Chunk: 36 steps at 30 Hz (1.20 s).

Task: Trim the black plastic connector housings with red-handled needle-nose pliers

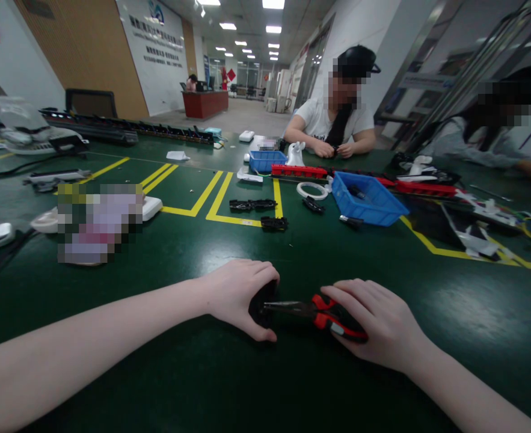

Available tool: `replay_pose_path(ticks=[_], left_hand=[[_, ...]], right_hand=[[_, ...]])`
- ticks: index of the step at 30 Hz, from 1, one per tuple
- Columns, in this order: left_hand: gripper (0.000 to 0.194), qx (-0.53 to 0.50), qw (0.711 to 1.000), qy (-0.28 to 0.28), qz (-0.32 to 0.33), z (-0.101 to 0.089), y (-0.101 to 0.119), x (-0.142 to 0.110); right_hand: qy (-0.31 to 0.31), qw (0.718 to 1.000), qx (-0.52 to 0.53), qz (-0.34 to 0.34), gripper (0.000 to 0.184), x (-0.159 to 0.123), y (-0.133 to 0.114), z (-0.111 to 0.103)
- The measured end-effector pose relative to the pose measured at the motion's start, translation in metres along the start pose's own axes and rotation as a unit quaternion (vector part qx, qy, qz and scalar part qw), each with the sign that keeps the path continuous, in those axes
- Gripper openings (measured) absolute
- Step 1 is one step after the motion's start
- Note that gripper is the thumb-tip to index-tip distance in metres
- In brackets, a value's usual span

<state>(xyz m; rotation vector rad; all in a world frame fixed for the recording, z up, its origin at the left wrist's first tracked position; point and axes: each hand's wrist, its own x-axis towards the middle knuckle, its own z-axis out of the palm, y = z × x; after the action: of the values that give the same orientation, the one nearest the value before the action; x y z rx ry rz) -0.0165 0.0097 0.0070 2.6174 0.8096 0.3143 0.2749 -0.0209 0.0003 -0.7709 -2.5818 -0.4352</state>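
Observation:
My left hand (242,297) curls around a black part (261,300), holding it just above or on the green table; its exact kind is hard to make out. Red-and-black handled long-nose pliers (322,313) are gripped in my right hand (377,319). Their narrow metal jaws point left and reach the black part between my left thumb and fingers. Whether the jaw tips clamp anything is too small to tell. Beyond my hands lie black molded pieces (252,205), with another black piece (274,223) nearer to me.
A blue bin (368,198) and a smaller blue tray (267,160) stand ahead, near a white tape ring (313,191) and red strips (299,171). A phone (105,225) is propped at left. A person (337,120) works across the green table (193,373).

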Motion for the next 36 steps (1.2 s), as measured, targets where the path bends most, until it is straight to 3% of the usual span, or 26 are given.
replay_pose_path(ticks=[8, 20, 36], left_hand=[[0.067, -0.001, 1.0, 0.01, 0.016, 0.005, -0.004, 0.0], [0.065, -0.002, 1.0, 0.009, 0.003, 0.003, -0.002, 0.001], [0.07, -0.009, 1.0, 0.02, 0.004, 0.009, -0.011, 0.001]], right_hand=[[0.003, 1.0, -0.021, -0.004, 0.036, -0.003, 0.001, 0.003], [-0.039, 0.995, 0.065, 0.061, 0.037, 0.003, 0.001, 0.003], [-0.057, 0.987, 0.097, 0.112, 0.036, 0.002, -0.001, 0.005]])
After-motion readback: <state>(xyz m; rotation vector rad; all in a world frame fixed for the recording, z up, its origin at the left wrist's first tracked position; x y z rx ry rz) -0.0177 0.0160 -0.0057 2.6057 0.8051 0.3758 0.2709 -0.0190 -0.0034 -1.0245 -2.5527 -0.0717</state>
